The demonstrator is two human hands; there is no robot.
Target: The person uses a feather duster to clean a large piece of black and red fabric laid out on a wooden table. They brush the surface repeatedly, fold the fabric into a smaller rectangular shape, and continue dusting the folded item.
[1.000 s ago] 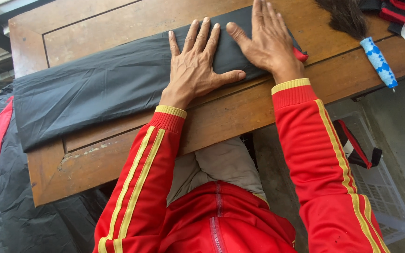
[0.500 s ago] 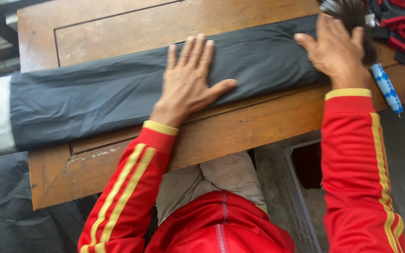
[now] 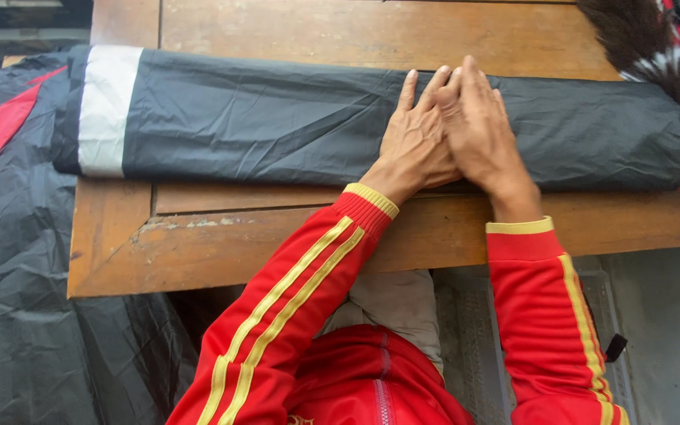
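On one wooden table (image 3: 293, 236), one folded black cloth (image 3: 277, 126) under two flat hands — left hand (image 3: 412, 142), right hand (image 3: 482, 134) — fingers together.

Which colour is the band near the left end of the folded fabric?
White, across the dark grey folded fabric, seen in the head view.

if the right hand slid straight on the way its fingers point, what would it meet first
The right hand lies flat on the folded dark fabric, fingers pointing up the picture. Past the fabric's far edge it would likely meet only bare wooden table.
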